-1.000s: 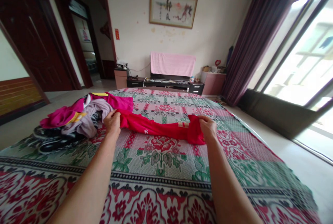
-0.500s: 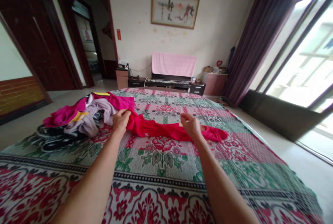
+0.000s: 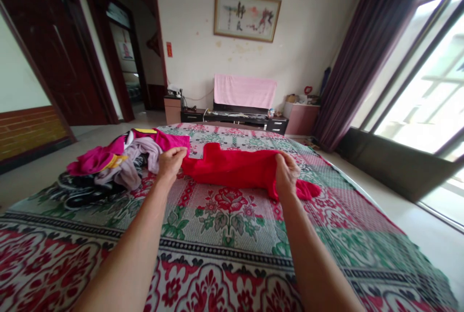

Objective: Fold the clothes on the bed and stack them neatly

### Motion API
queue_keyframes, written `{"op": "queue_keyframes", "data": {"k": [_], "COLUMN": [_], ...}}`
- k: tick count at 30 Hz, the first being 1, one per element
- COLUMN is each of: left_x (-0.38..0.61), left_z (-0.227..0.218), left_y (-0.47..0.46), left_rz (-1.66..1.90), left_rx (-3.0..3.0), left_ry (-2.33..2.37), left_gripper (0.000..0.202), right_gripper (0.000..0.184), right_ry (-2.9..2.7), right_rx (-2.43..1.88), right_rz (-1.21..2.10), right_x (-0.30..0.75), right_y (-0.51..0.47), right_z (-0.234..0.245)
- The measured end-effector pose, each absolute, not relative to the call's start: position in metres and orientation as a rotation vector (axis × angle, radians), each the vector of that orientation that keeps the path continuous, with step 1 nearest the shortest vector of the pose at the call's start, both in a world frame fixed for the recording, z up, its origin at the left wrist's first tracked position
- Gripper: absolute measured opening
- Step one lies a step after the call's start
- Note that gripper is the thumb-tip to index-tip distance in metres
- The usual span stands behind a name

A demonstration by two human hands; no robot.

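A red garment point(image 3: 232, 169) stretches between my two hands, just over the patterned bedspread point(image 3: 224, 239); its exact kind I cannot tell. My left hand point(image 3: 172, 162) pinches its left end, close to the clothes pile. With closed fingers, my right hand point(image 3: 287, 172) grips the cloth toward its right side. A bunched red end trails past that hand onto the bedspread. On the left lies a heap of clothes point(image 3: 119, 164) with magenta, pale mauve, yellow and black-and-white pieces.
Beyond the bed stands a low black cabinet point(image 3: 239, 121), with a pink cloth point(image 3: 244, 91) draped over something on it. A framed picture point(image 3: 247, 15) hangs on the wall. Purple curtains point(image 3: 351, 51) and a large window are at the right, doorways at the left.
My right hand has moved right and closed on the red garment. The cloth, lying narrow before, is now spread wider and lifted between both hands. My left hand keeps its grip.
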State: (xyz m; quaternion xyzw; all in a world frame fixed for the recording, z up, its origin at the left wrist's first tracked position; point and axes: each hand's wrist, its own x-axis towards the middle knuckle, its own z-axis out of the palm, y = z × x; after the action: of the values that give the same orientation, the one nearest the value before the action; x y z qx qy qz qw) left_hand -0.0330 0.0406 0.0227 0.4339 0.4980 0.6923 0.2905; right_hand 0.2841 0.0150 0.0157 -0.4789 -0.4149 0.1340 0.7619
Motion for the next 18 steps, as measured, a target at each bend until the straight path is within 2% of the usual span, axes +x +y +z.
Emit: {"op": "queue_keyframes", "data": {"k": [5,10,13,18], "left_x": [-0.019,-0.015,-0.019,-0.026], "left_z": [0.017,0.012,0.011,0.005], "left_y": [0.036,0.029,0.026,0.027], "left_rz": [1.497,0.976,0.878,0.638], "left_rx": [1.358,1.675,1.731,2.042], "left_ry": [1.419,1.502,1.511,1.514], "left_gripper": [0.03,0.022,0.024,0.045], "right_gripper": [0.027,0.033,0.035,0.032], "right_ry": [-0.596,-0.511,-0.476,-0.414], "right_rx": [-1.069,-1.177,-1.165,-1.123], "right_rz": [0.196,0.372,0.434,0.28], "right_x": [0.32,0.328,0.324,0.328], "right_y": [0.017,0.019,0.021,0.024], "right_z": [0.02,0.009,0.007,0.007]}}
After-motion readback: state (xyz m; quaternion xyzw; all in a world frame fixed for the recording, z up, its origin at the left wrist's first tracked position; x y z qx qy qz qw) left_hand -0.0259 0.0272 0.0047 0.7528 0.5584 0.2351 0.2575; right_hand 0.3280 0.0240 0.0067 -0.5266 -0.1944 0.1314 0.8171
